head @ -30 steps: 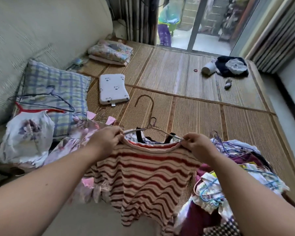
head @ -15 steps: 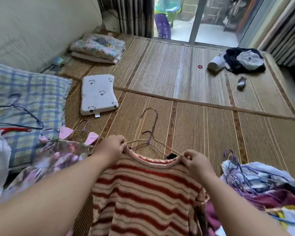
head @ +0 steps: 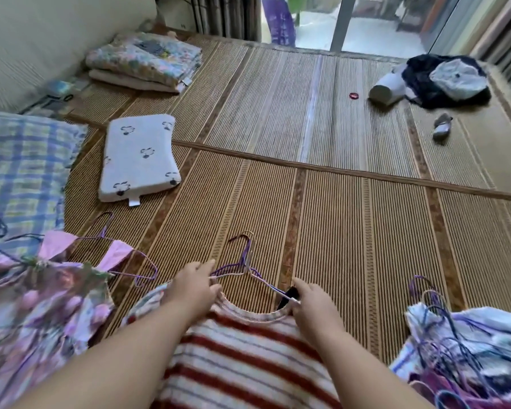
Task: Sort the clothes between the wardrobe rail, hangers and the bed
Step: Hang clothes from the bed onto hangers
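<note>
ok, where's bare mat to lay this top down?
Biggest free patch: woven straw mat ahead of the red-and-white striped knit top, between the white printed pillow and the mat's right edge. Also mid-mat between folded floral quilt and dark clothes heap. Crowded: floral dress left, tangled hanger pile right.

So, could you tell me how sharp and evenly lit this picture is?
Head view: daylight through the glass door washes out the top edge; the woven mat is fairly sharp mid-frame; the floral garment and striped top look soft; wide-angle distortion bows the mat's seams.
</note>
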